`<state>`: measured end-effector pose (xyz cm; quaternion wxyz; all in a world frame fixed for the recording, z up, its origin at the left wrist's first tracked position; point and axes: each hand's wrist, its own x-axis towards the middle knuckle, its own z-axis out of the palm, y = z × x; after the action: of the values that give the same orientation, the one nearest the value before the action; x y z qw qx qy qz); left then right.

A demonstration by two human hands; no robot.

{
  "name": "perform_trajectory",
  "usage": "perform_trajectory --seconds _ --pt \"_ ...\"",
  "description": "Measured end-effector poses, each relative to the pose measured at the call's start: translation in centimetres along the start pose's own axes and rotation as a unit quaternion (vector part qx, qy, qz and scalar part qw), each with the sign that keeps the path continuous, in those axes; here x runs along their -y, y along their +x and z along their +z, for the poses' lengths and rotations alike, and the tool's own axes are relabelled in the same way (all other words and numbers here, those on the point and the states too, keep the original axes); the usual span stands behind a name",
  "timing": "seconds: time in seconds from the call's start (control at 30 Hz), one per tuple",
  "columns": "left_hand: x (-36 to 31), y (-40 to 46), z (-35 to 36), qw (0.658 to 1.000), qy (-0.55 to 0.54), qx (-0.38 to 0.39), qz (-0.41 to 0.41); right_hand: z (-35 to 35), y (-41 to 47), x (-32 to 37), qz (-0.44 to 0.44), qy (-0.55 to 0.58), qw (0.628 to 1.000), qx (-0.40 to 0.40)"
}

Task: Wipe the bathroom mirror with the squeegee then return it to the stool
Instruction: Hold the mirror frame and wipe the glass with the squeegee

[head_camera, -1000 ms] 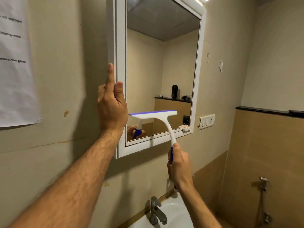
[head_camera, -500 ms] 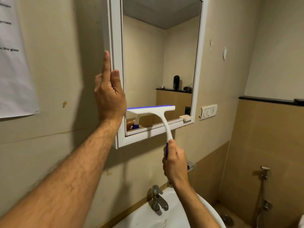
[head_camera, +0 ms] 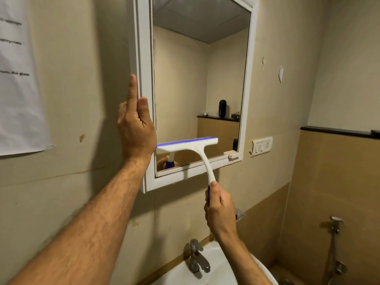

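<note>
The white-framed mirror [head_camera: 144,58] hangs on the beige wall. A white squeegee [head_camera: 191,145] with a blue rubber blade lies against the lower left part of the glass, blade edge up. My right hand [head_camera: 220,210] grips its blue-and-white handle just below the frame's bottom edge. My left hand [head_camera: 136,124] presses flat against the mirror's left frame edge, fingers pointing up. The stool is out of sight.
A white sink [head_camera: 218,270] with a metal tap [head_camera: 196,259] sits below my right hand. A switch plate [head_camera: 261,146] is on the wall right of the mirror. A paper sheet [head_camera: 18,79] hangs at left. A hose valve [head_camera: 336,225] is at lower right.
The squeegee has stayed low on the glass with hardly any shift against the frame. The view tilted down and then back up a little. My left hand kept its hold on the frame.
</note>
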<state>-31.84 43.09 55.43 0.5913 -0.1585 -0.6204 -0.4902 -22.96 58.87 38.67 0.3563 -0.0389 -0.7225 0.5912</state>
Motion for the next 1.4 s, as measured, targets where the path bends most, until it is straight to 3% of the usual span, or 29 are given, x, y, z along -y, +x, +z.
perform_trajectory --seconds 0.2,0.47,0.73,0.9,1.1,1.4 --pt "-0.1 0.3 0.2 1.000 0.007 -0.005 0.012 -0.8 -2.2 -4.4 0.017 -0.037 0.999 0.003" --pt "-0.4 0.2 -0.4 0.999 0.006 0.038 0.017 -0.2 3.6 3.4 -0.058 0.005 0.998 0.013" --pt "-1.0 1.2 -0.6 0.998 0.001 0.067 -0.005 -1.0 1.4 -0.3 -0.039 0.011 0.999 0.026" --pt "-4.2 6.5 0.2 0.998 -0.011 0.059 0.013 -0.8 8.6 10.8 -0.111 0.057 0.992 0.000" --pt "-7.3 12.0 2.3 0.998 0.024 0.054 -0.025 0.2 16.7 24.2 -0.137 0.107 0.985 0.009" --pt "-7.0 11.3 2.1 0.997 0.056 0.046 -0.013 0.8 16.7 22.5 -0.161 0.090 0.982 0.040"
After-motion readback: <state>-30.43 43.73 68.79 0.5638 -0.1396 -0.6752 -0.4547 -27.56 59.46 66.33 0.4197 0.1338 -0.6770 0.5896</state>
